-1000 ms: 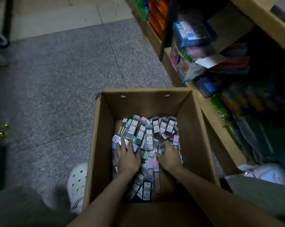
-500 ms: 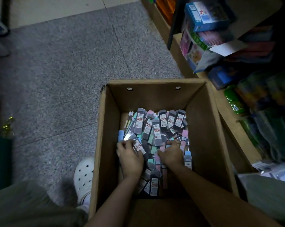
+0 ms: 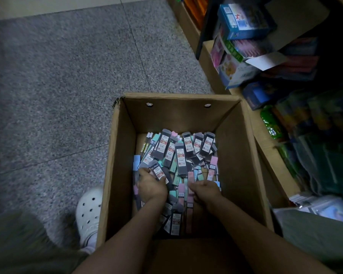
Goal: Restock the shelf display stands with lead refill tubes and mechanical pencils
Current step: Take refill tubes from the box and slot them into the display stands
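An open cardboard box [image 3: 119,155] stands on the floor in front of me. Its bottom holds a heap of lead refill tubes [image 3: 181,155], grey ones with red-and-white labels among pink, mint and blue ones, plus a few mechanical pencils [image 3: 147,144] at the back left. Both my hands are down in the box. My left hand [image 3: 150,185] grips a grey refill tube [image 3: 158,171] that sticks up from its fingers. My right hand [image 3: 204,189] has its fingers curled around pink tubes [image 3: 190,178] in the heap; the grasp is partly hidden.
A wooden shelf unit [image 3: 210,62] rises right of the box, stuffed with coloured boxes and packets. Plastic-wrapped packs [image 3: 320,206] lie at the lower right. My white clog [image 3: 88,210] stands just left of the box on the speckled grey floor [image 3: 58,86].
My left hand has closed on a grey tube and lifted it out of the heap. My right hand has drawn back slightly toward me with its fingers curled into the pink tubes.
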`<state>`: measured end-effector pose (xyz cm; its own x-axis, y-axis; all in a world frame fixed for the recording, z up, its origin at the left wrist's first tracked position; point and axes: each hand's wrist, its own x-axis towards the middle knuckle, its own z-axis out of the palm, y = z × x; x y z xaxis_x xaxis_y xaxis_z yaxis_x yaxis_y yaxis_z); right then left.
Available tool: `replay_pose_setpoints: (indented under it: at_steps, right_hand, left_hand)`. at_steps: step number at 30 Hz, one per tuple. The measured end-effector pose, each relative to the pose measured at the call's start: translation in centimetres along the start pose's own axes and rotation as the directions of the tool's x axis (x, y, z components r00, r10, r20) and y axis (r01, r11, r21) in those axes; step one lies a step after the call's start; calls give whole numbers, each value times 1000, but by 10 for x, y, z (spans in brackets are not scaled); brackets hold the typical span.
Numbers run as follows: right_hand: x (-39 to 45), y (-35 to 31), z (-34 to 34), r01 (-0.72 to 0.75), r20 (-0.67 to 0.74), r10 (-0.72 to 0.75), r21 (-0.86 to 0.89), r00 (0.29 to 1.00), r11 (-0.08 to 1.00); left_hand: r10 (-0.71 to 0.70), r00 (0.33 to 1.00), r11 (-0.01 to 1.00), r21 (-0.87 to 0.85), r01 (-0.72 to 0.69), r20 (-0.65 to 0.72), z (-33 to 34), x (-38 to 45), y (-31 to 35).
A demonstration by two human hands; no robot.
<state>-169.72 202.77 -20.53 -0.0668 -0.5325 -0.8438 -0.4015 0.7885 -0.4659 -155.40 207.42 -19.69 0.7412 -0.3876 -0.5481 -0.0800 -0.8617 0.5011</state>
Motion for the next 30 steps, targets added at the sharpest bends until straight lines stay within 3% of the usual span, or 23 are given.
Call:
replay_pose_setpoints:
  at_steps: [3,8,11,13,15,18,24,30]
  right_hand:
    - [-5,2,-4,-62,53,58,66,997,996]
    - [-32,-2,-13,-72,8,72,155,997,985]
    - [-60,-17,-22,30,17,-32,124,999,992]
    - [-81,-32,-30,154,39,-158,95,987,983]
    - [-106,-50,-41,307,87,-312,66,946,949]
    - [-143,-81,-62,505,110,-501,-6,858,863]
    - [-213,-136,-121,739,19,-741,-105,671,666]
    - [-262,-140,-166,790,-143,-807,-165,574,591]
  left_hand:
    - [47,999,998,-36,-47,6,4,0,-3]
    - [123,992,987,-109,-120,15,2,-12,-6]
    - [181,980,967,-195,-163,80,-10,-22,3]
    - [300,939,928,-280,-246,170,-22,-31,16]
    - [468,849,865,-324,-384,244,-40,-41,39]
    - [687,647,725,-363,-585,330,-80,-54,90]
    - [829,301,493,-361,-791,472,-160,-92,203]
    - [821,151,484,-531,-695,551,-164,-132,245]
